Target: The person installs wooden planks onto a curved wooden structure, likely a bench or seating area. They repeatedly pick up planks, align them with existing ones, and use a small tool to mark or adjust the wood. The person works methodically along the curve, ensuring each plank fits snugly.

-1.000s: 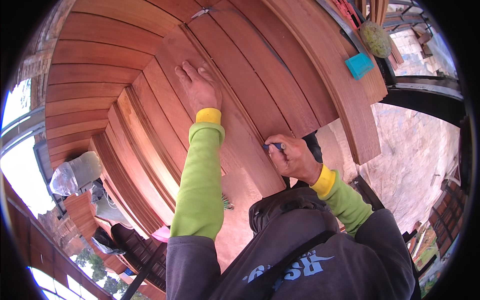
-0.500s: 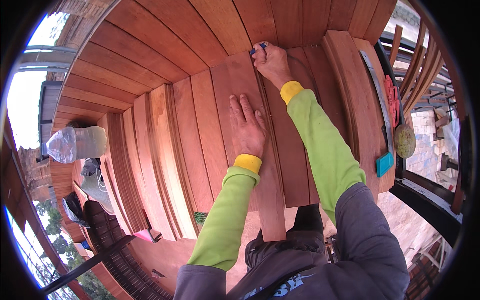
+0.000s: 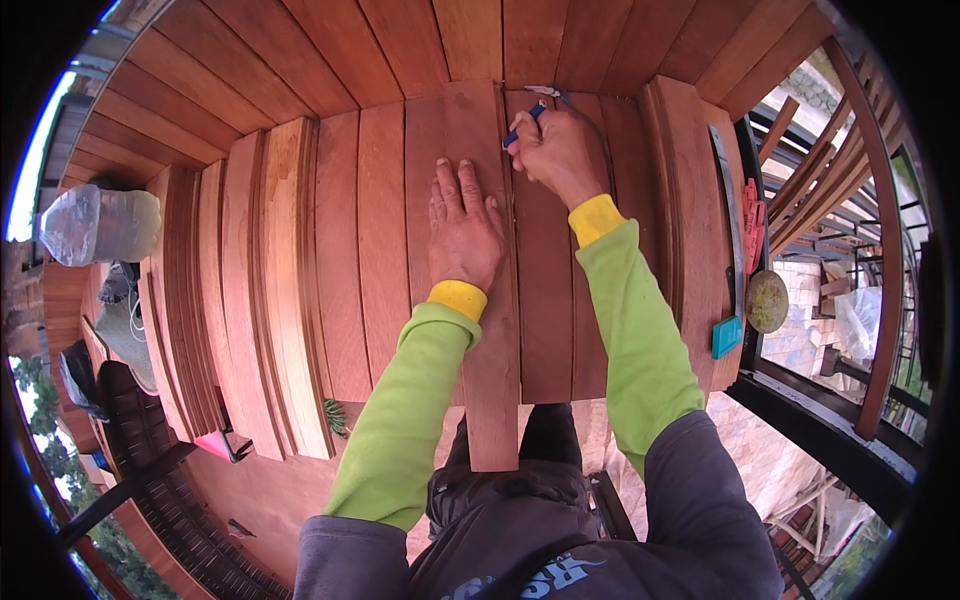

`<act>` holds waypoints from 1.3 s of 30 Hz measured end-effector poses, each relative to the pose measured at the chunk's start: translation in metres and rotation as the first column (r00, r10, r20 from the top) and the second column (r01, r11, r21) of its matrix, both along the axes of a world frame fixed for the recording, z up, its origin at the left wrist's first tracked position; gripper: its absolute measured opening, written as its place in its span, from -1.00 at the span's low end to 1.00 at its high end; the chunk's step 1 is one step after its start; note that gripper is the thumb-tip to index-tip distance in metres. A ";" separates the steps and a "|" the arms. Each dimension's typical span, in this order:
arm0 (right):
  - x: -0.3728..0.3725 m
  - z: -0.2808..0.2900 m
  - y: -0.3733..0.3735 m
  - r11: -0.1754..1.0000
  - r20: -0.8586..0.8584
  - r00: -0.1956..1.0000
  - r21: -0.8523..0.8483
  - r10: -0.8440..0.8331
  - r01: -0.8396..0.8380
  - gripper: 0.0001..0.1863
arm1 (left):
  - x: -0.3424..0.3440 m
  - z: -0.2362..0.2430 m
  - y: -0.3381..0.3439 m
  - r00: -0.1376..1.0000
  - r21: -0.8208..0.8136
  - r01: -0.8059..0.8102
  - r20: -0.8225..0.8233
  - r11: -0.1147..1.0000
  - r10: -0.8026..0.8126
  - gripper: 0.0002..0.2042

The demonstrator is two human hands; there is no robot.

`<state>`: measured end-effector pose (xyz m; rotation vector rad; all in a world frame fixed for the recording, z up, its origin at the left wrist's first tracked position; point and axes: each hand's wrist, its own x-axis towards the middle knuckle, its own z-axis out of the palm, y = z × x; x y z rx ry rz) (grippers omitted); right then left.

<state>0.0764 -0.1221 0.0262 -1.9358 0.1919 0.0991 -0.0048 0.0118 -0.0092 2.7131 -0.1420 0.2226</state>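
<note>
My left hand (image 3: 463,225) lies flat, fingers stretched out, on a loose reddish-brown board (image 3: 490,380) that sticks out past the front edge of the planks. Just right of it, near the board's far end, my right hand (image 3: 550,155) grips a short blue pencil-like tool (image 3: 520,130) at the board's right edge. Beneath both hands runs a surface of planks (image 3: 590,330). Behind my right hand a small silvery object (image 3: 543,91) lies at the foot of the slatted back wall (image 3: 400,50); what it is, I cannot tell.
Board stacks stand at left (image 3: 290,300) and right (image 3: 690,200). A plastic jug (image 3: 100,225) sits at far left. Along the right are a steel straightedge (image 3: 730,220), red tool (image 3: 752,215), turquoise case (image 3: 726,338) and greenish round object (image 3: 766,301). A metal frame (image 3: 830,400) edges the right.
My right hand has moved from the board's near end up to its far end, then slightly back, still holding the blue tool. My left hand stays flat. The camera view has swung round.
</note>
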 end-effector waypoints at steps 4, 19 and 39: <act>-0.160 0.005 0.013 0.998 0.051 0.999 0.054 -0.016 0.014 -0.80 | -0.006 0.002 0.003 1.000 -0.011 -0.024 0.014 1.000 0.024 -0.47; 0.049 -0.046 0.005 0.981 0.520 0.848 -0.091 -0.099 0.170 -0.75 | -0.003 0.001 0.001 1.000 0.038 0.014 -0.010 0.999 -0.014 -0.46; -0.180 -0.008 0.011 0.996 0.221 0.973 0.069 -0.072 0.058 -0.80 | -0.004 0.007 -0.001 1.000 -0.057 0.012 -0.020 0.998 -0.013 -0.48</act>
